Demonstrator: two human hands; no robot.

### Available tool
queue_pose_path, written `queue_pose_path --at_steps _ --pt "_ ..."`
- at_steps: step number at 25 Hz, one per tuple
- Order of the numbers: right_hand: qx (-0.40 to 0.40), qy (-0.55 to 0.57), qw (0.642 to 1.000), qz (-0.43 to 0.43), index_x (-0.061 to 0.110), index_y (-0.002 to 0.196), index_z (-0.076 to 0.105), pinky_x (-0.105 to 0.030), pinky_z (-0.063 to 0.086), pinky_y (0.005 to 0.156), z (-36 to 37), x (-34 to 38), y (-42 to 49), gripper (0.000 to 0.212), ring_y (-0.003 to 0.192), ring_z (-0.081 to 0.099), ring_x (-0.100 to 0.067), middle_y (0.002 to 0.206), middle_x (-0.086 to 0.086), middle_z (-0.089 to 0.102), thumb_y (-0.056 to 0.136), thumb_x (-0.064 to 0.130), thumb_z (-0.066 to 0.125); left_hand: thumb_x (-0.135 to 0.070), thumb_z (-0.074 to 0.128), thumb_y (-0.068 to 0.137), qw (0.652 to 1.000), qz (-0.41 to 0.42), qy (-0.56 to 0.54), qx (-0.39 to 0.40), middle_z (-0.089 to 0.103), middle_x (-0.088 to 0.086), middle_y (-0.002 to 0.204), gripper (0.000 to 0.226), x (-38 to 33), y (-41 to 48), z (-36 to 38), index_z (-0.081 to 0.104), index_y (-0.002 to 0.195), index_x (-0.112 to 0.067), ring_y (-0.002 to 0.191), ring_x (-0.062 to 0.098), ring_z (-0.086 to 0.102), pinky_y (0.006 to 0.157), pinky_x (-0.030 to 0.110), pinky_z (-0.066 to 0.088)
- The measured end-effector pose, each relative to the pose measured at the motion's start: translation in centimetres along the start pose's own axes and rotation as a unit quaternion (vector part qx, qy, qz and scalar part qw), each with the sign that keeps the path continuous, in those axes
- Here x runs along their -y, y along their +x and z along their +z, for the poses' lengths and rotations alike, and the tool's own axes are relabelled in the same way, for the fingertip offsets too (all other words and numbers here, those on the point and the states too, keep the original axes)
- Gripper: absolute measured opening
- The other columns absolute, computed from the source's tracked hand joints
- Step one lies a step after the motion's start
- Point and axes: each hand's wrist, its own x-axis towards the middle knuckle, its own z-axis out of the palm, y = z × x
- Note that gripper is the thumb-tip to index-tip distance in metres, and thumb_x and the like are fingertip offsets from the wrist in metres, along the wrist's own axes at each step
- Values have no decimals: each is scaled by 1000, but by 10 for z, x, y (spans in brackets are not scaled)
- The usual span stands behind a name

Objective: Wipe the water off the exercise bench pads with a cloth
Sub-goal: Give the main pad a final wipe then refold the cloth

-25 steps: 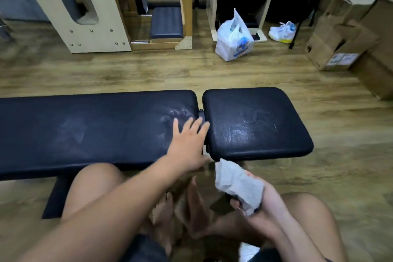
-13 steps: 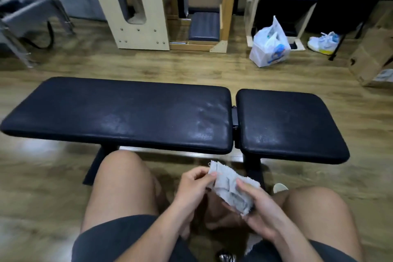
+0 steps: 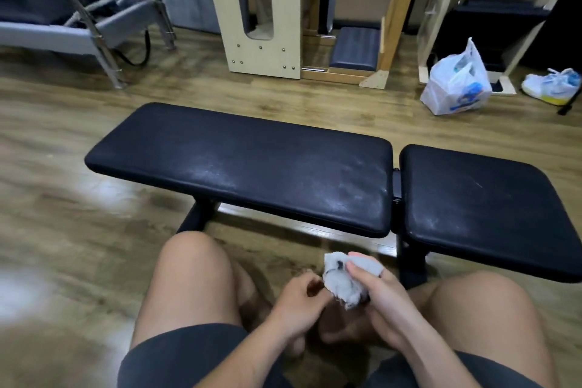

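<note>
From the head view, our left hand (image 3: 299, 299) has left the long pad (image 3: 252, 167) and its fingers (image 3: 307, 279) now pinch the cloth (image 3: 343, 280). Our right hand (image 3: 381, 296) grips the cloth bunched. Both pads lie beyond the fingers, the short pad (image 3: 482, 208) ahead-right, and both show a dull sheen. We judge that we are refolding and wiping remains.

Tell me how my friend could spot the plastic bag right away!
Start at the black bench in the middle, then look past its short pad toward the back right. The plastic bag stands on the floor there, left of a sneaker. It alone is crinkly white with blue print.
</note>
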Motion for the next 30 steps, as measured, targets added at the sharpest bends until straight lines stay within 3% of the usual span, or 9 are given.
queue_pose_path --at_steps 4,8,12,15,20,23,26,28,30 --pt "69 -68 995 -18 14 111 64 -33 54 73 22 -2 -3 29 86 69 -21 100 -11 74 88 -3 59 -37 67 78 975 -17 -221 -8 66 3 78 25 -5 -8 -19 69 86 -14 74 16 57 65 29 44" --pt "40 -253 960 -111 18 89 73 -20 49 64 34 -3 -9 7 73 66 -11 81 0 75 84 14 70 -16 60 97 967 -8 -238 -85 63 -4 63 24 -1 -17 -28 66 74 -13 61 14 53 56 22 41" --pt "50 -263 957 -108 12 85 72 -43 54 78 42 -6 -11 14 83 69 -29 83 -9 74 80 0 68 -5 59 95 959 5 -256 -118 68 -3 67 18 -6 -26 -38 66 80 -9 59 3 60 54 16 46" --pt "42 -190 977 -86 13 102 65 -50 55 86 49 -2 -10 21 91 70 -30 93 -10 74 83 5 68 -3 65 87 958 63 -248 -126 75 6 91 11 -17 -26 -42 70 96 -7 84 9 69 77 24 55" --pt "-26 -298 933 -199 21 113 64 -21 52 80 39 34 10 30 93 66 -11 104 3 70 86 8 66 -37 62 85 983 157 92 -18 67 -4 126 41 -46 -15 -73 66 124 -24 118 12 60 103 34 47" --pt "-251 -372 859 -245 22 116 62 -30 47 84 4 89 62 28 102 62 -24 111 -5 67 88 19 62 -45 54 94 872 165 461 -26 25 1 161 65 -45 26 -133 30 152 -26 146 26 26 117 43 31" --pt "-364 -516 757 -169 15 120 60 -29 42 81 7 113 122 34 100 59 -32 108 -14 65 90 27 49 -50 51 94 821 122 555 -53 -2 3 166 79 -19 73 -188 7 156 -28 152 33 4 121 51 18" --pt "-345 -589 689 -244 16 116 65 -34 46 86 51 85 150 36 103 59 -37 116 -16 65 86 20 47 -50 49 95 806 101 582 -38 -11 4 166 82 1 92 -206 -1 156 -30 151 37 -5 121 55 12" --pt "-147 -637 676 -338 23 115 66 -33 45 94 127 37 142 35 108 57 -29 126 -9 60 84 13 53 -43 51 95 813 75 576 -38 -15 4 165 83 7 111 -219 -3 156 -32 151 37 -9 121 57 9"
